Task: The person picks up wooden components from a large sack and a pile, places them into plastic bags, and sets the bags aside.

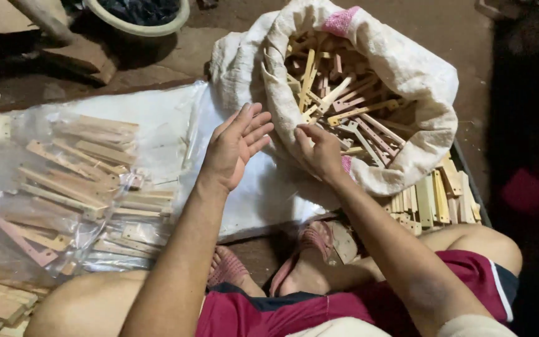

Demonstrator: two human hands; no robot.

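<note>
My left hand (235, 146) is raised flat and open, palm turned right, just left of the white sack (407, 68). My right hand (318, 153) rests at the sack's near rim, fingers curled down among the wooden sticks (338, 93) that fill it; whether it grips one I cannot tell. The sack stands open, packed with several pale and pinkish flat wooden pieces with notched ends.
A clear plastic sheet (51, 181) to the left covers several more wooden strips. A stack of short wooden pieces (435, 200) lies right of the sack. A white sheet (157, 112) lies on the floor. A round basin (138, 15) stands at top. My legs and sandals (310, 246) are below.
</note>
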